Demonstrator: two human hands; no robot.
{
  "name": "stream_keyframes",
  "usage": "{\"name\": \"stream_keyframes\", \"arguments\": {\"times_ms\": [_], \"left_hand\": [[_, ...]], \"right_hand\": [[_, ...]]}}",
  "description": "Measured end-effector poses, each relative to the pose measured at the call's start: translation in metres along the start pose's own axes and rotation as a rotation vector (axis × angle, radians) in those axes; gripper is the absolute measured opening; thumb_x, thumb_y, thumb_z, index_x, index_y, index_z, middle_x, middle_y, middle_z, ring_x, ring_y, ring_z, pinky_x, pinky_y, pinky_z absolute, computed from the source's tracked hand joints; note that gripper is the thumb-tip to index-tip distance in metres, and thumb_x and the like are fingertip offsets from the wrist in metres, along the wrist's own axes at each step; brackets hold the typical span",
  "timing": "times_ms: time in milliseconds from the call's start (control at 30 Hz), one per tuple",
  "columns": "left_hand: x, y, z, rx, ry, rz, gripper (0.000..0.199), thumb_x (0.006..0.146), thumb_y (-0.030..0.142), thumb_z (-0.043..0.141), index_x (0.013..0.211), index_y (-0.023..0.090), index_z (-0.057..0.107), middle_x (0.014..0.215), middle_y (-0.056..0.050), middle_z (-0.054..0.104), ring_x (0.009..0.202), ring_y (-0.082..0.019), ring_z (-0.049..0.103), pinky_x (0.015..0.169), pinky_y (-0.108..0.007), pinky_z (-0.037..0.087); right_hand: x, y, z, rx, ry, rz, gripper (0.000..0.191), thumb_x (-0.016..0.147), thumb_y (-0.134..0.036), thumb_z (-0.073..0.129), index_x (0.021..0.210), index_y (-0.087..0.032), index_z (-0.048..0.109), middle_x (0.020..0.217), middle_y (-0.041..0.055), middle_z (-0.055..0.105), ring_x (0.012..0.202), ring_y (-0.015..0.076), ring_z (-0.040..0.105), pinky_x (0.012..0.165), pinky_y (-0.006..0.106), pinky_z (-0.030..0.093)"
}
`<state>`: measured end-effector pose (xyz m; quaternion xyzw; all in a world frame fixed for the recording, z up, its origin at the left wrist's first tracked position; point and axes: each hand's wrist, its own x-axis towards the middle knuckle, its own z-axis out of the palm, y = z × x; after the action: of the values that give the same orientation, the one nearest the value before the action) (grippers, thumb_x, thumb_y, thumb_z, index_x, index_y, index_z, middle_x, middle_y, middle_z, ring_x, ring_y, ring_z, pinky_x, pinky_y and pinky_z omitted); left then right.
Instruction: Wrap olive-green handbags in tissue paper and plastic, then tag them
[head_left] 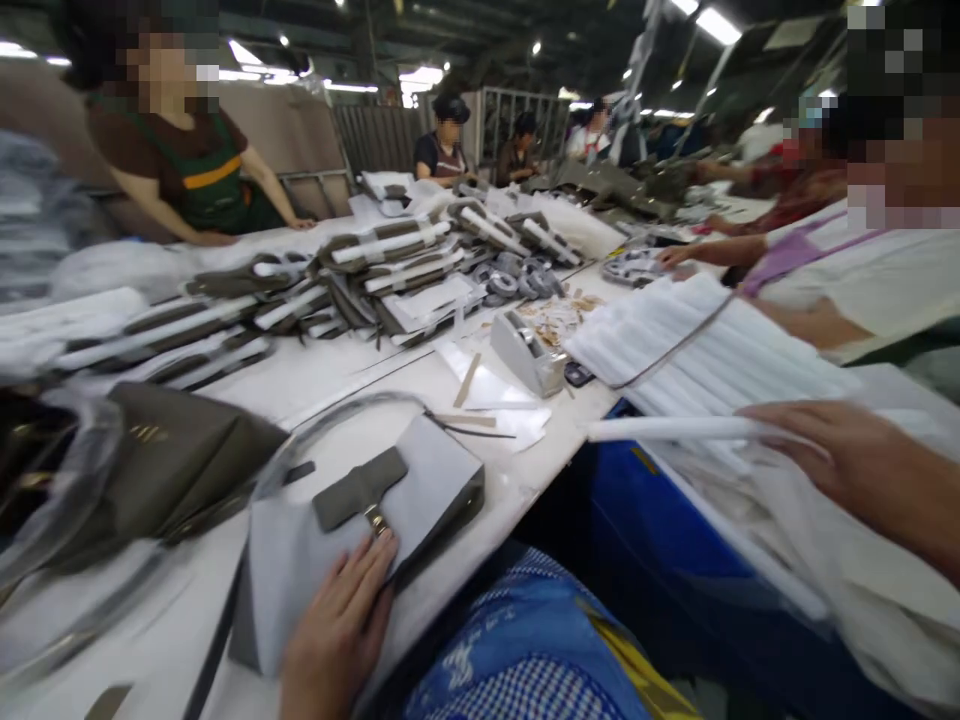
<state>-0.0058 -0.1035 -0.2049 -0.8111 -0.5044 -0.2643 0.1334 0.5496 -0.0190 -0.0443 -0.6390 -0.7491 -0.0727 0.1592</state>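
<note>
Head view: left hand (pixel 337 615) lies flat, unclenched, on the white-covered handbag (pixel 358 488) (at its metal clasp (pixel 376 519)); right hand (pixel 862 465) grips a white roll (pixel 667 429).

A long white tabletop (pixel 262 385) stretches from lower left toward upper right. Flat brownish panels (pixel 289 125) stand at upper left beside a ribbed grey partition (pixel 382 140); bright white tube lights (pixel 718 26) (some blurred) hang beneath a dark ceiling (pixel 487 28).
</note>
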Motion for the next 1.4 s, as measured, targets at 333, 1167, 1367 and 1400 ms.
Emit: {"name": "stream_keyframes", "arguments": {"times_ms": [333,1167,1367,1400], "left_hand": [[0.027,0.007,-0.039,-0.184,-0.26,-0.168,0.043,0.097,0.03,0.053,0.14,0.027,0.051,0.136,-0.002,0.063,0.122,-0.02,0.061,0.108,-0.041,0.049],[0.011,0.024,-0.022,0.073,-0.133,-0.095,0.047,0.098,0.009,0.042,0.144,0.019,0.045,0.142,-0.007,0.057,0.136,-0.021,0.048,0.109,-0.042,0.048],[0.008,0.026,-0.017,0.16,-0.09,-0.068,0.044,0.098,0.009,0.045,0.141,0.016,0.048,0.144,-0.006,0.054,0.14,-0.023,0.042,0.11,-0.041,0.047],[0.008,0.025,-0.017,0.161,-0.096,-0.057,0.044,0.098,0.009,0.045,0.141,0.016,0.048,0.144,-0.006,0.054,0.14,-0.024,0.042,0.109,-0.041,0.047]], "right_hand": [[-0.019,-0.27,0.14,0.404,-0.057,-0.779,0.036,0.09,-0.008,0.051,0.12,-0.021,0.065,0.112,0.0088,0.068,0.106,0.0244,0.058,0.098,0.043,0.046],[0.035,-0.279,0.169,0.492,-0.002,-1.024,0.053,0.098,-0.013,0.046,0.149,-0.03,0.042,0.142,0.006,0.057,0.135,0.0257,0.051,0.116,0.057,0.036],[0.036,-0.27,0.198,0.532,0.052,-1.072,0.049,0.101,-0.012,0.044,0.148,-0.027,0.043,0.138,0.0049,0.061,0.133,0.0193,0.053,0.117,0.048,0.036],[0.035,-0.27,0.198,0.532,0.049,-1.069,0.049,0.101,-0.012,0.043,0.147,-0.026,0.045,0.137,0.005,0.062,0.133,0.019,0.053,0.117,0.048,0.037]]}}
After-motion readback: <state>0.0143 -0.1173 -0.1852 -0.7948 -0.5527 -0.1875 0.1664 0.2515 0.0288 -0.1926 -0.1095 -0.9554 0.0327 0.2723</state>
